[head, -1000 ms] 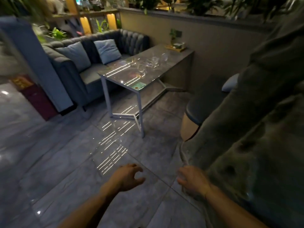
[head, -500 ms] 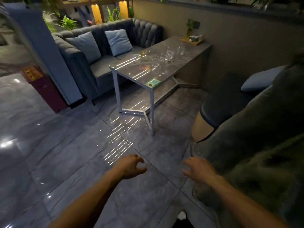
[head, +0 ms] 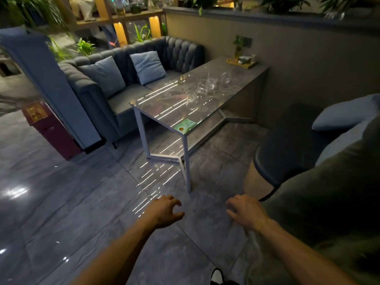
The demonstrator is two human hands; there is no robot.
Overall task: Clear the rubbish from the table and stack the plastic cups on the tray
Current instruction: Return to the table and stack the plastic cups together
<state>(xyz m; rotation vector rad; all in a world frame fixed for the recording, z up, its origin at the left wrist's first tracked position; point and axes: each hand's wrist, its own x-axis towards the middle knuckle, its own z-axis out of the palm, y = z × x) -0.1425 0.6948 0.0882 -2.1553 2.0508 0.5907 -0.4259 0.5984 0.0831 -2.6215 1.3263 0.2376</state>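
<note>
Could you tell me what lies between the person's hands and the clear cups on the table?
In the head view, bare grey floor tiles and the table's near leg separate both empty hands, left and right, from the clear cups; then bare tabletop with a green card.

Both forearms bare to the frame edge, no sleeves, watch or rings visible. Left hand (head: 164,210) and right hand (head: 245,212) bare, ungloved. Black shoe with white side panel (head: 216,275) at bottom edge, possibly a sneaker; too dim to confirm.
</note>
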